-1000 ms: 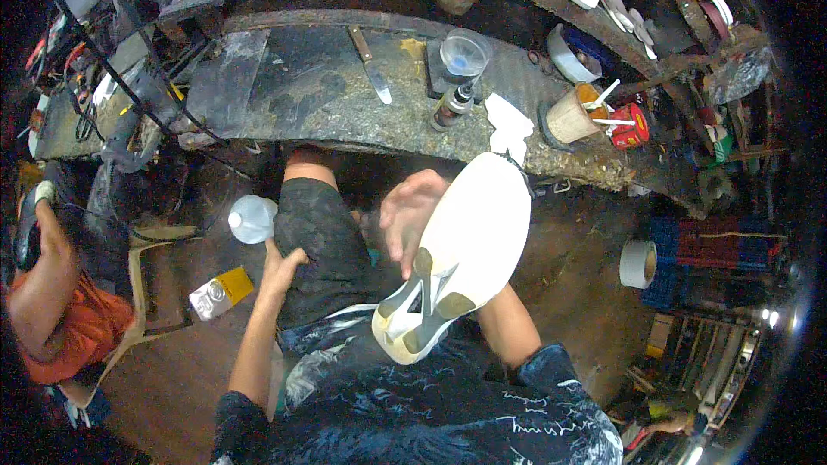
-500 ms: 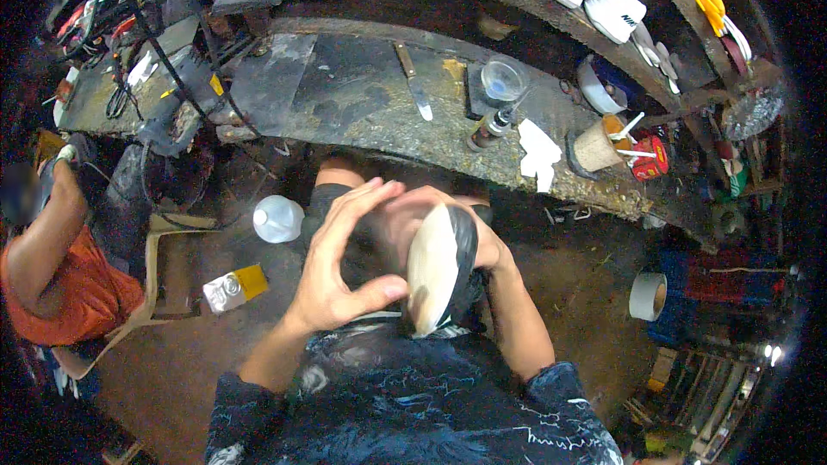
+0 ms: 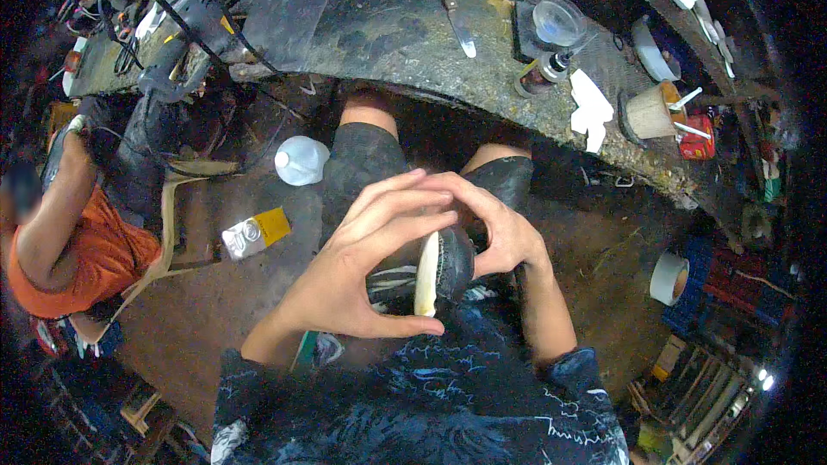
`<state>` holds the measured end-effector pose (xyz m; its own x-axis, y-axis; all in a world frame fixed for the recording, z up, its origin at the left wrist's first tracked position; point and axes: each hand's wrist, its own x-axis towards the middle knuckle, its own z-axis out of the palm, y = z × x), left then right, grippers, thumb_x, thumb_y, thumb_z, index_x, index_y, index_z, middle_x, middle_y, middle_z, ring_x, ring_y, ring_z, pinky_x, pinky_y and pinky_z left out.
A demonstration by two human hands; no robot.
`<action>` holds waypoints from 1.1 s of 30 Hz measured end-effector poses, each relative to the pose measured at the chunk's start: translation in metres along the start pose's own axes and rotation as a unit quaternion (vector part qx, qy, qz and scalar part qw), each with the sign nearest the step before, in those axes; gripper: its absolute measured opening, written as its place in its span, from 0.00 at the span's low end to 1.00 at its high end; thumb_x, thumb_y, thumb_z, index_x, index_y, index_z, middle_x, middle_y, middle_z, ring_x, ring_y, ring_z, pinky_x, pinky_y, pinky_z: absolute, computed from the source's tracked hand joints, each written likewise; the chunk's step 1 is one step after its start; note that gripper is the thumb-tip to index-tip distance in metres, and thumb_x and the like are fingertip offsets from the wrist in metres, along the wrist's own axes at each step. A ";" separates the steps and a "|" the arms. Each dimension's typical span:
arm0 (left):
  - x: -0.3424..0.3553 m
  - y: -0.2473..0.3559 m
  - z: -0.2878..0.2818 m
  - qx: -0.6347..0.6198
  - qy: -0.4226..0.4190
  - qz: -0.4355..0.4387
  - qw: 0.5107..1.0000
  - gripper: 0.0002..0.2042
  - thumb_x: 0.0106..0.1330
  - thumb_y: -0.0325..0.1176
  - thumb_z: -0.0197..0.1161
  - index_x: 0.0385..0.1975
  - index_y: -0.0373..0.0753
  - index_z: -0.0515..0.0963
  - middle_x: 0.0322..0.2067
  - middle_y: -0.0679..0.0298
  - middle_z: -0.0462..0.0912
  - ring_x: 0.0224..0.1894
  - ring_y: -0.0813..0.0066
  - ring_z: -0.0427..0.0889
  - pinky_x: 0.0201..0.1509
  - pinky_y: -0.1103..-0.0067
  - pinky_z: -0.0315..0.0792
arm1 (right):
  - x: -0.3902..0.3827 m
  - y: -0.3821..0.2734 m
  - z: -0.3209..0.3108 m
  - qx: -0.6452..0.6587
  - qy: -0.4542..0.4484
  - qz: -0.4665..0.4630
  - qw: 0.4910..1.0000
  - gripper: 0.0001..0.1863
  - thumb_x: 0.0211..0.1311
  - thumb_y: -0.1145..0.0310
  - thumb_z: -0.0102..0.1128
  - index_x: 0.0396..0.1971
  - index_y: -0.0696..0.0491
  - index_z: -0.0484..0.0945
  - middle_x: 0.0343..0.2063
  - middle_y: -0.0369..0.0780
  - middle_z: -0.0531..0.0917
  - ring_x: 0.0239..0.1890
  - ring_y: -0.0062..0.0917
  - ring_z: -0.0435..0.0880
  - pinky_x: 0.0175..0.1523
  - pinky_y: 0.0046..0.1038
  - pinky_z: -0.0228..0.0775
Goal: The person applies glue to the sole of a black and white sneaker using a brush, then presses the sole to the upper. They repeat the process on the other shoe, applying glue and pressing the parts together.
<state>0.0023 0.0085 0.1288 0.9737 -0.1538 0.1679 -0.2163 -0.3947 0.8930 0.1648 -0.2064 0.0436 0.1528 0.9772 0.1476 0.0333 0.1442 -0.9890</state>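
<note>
Both hands on shoe (image 3: 441, 269), held edge-on over lap, white sole facing left. Left hand (image 3: 362, 271) curled round sole side, thumb under; right hand (image 3: 500, 232) gripping dark upper. Grip looks fingertip-only, so shoe could twist or slip down to dirt floor (image 3: 233, 310). Worktop (image 3: 405, 52) with knife (image 3: 455, 15) sits well apart.

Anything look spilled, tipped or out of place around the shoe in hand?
Nothing looks spilled. A white plastic jug and a small can lie on the dirt floor rather than the workbench; both hands hold the shoe edge-on.
</note>
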 end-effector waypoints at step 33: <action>-0.010 -0.068 0.034 -0.268 0.203 0.244 0.910 0.42 0.57 0.58 0.82 0.66 0.36 0.76 0.70 0.30 0.75 0.75 0.31 0.69 0.80 0.42 0.56 | -0.120 -0.009 0.065 -0.561 0.322 -0.098 0.756 0.21 0.79 0.70 0.61 0.67 0.40 0.73 0.69 0.50 0.78 0.68 0.50 0.80 0.70 0.61 0.73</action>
<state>0.0052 0.0055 0.0524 0.7400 0.1979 0.6429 -0.6708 0.1457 0.7272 0.0814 -0.3152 0.0339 0.4732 0.6239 0.6219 0.8798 -0.2991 -0.3694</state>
